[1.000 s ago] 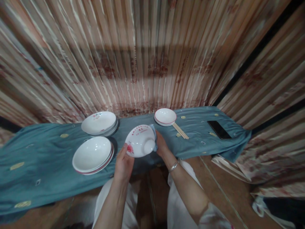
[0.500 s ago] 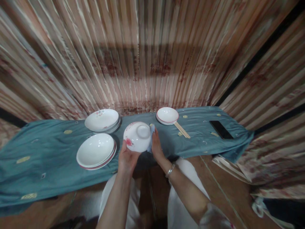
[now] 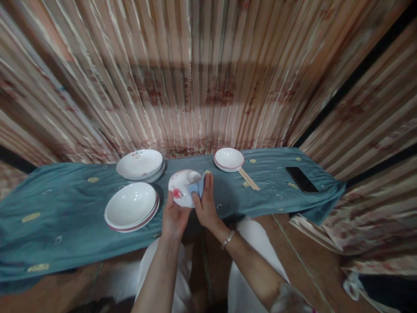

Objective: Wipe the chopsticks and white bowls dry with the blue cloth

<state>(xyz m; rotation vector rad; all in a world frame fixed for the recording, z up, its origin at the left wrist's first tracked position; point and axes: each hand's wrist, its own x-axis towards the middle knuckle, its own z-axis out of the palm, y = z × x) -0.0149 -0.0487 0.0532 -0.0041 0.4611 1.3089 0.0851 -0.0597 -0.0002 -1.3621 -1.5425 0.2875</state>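
Note:
A white bowl point(image 3: 182, 196) with a red flower on its outside is tilted over the table, its foot ring turned up and away from me. My left hand point(image 3: 175, 217) grips the bowl's near left rim, thumb on the outside. In my right hand point(image 3: 206, 204) a light blue cloth point(image 3: 197, 188) is pinched against the bowl's right side. The thumb lies over the cloth and the fingers reach up along its right. Part of the bowl is hidden behind the cloth and the right hand. A bracelet circles my right wrist.
Left of the bowl stand a stack of flowered plates point(image 3: 140, 164) and a stack of deep white bowls point(image 3: 130, 205). Small red-rimmed bowls point(image 3: 229, 158), chopsticks point(image 3: 249, 179) and a black phone point(image 3: 301, 179) lie to the right on the green tablecloth point(image 3: 81, 226). A curtain point(image 3: 208, 104) hangs behind.
My right hand has moved left with the blue cloth, from the bowl's right rim onto its outer side near the foot. The left hand keeps its hold.

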